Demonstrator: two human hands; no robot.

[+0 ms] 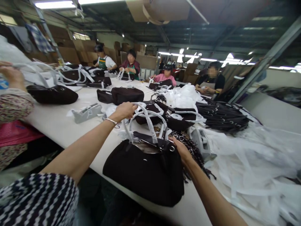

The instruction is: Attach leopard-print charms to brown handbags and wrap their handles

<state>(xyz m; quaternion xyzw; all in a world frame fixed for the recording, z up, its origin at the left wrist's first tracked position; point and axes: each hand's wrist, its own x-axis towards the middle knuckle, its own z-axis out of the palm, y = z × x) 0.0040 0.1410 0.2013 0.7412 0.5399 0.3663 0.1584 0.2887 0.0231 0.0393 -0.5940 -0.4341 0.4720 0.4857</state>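
Note:
A dark brown handbag [143, 175] stands upright at the table's near edge, its top partly open. Two handles [150, 122] wrapped in white material arch above it. My left hand [125, 111] is closed on the far end of a wrapped handle, up and left of the bag. At the bag's upper right corner, by a metal ring, my right hand [180, 149] grips the edge; some of its fingers are hidden. Just behind that hand lies a pile of dark straps with metal rings [194, 150].
A grey tape dispenser [87, 113] stands left of my left forearm; another dispenser [199, 141] is at right. More dark bags [128, 94], a strap bundle [223, 116] and white wrapping [254, 166] cover the table. A co-worker's arm [14, 94] reaches in at left; several people sit across.

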